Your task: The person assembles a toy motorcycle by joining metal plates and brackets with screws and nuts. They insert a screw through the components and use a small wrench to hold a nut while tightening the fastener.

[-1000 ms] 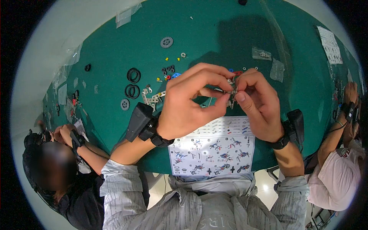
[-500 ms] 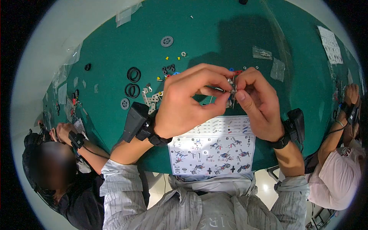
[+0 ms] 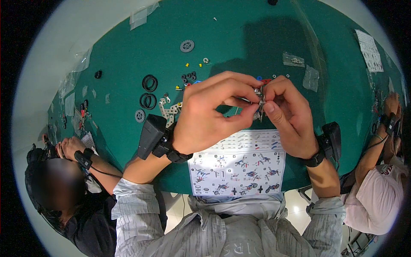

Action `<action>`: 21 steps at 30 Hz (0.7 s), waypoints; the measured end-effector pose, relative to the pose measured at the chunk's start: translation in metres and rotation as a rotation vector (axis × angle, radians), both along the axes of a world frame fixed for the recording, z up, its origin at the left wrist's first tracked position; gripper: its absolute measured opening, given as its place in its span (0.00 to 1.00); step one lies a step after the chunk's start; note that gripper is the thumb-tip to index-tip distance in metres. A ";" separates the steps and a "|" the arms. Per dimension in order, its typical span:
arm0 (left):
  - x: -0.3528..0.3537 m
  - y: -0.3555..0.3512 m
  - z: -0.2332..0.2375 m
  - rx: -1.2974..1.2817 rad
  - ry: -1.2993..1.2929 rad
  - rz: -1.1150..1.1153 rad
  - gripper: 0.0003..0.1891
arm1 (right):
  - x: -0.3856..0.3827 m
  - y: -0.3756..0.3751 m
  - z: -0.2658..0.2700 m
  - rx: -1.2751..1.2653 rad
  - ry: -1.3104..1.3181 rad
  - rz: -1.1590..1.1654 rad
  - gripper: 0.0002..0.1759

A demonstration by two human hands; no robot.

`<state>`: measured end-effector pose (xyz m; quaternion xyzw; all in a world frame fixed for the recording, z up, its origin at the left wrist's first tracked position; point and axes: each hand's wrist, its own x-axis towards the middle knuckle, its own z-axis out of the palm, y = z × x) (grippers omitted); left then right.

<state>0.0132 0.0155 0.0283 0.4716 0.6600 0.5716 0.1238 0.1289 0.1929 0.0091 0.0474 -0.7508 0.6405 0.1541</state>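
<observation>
Head view: fingers (image 3: 233, 81) of both hands are closed in a tight pinch on a small metal assembly (image 3: 259, 101), held in the air at centre frame, just above the green tabletop (image 3: 239, 38). The left hand (image 3: 209, 122) grips it from the left with thumb and forefinger. The right hand (image 3: 287, 120) pinches its right edge.

The piece looks light and stiff, with tiny fittings that could slip. It is probably best held by the flat plate edges rather than the small parts.

An instruction sheet (image 3: 237, 162) lies directly below the hands. Perforated strips (image 3: 169, 110) and black rubber rings (image 3: 149, 83) sit at centre left, a grey gear wheel (image 3: 186, 46) higher up, and plastic bags (image 3: 309, 78) at upper right. Other people sit at lower left (image 3: 77, 201) and at the right edge.
</observation>
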 end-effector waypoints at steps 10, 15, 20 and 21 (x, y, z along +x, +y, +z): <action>0.003 0.000 0.001 -0.012 0.020 0.014 0.11 | 0.002 0.003 0.007 0.285 0.054 -0.031 0.06; 0.001 0.000 -0.006 0.018 -0.205 -0.033 0.11 | 0.001 0.000 0.003 0.163 0.040 -0.070 0.06; 0.003 0.000 -0.005 0.030 -0.364 -0.062 0.10 | -0.002 0.002 0.000 0.160 0.128 -0.106 0.07; 0.003 0.000 -0.005 0.016 -0.384 -0.067 0.09 | -0.002 0.003 0.001 0.178 0.141 -0.105 0.07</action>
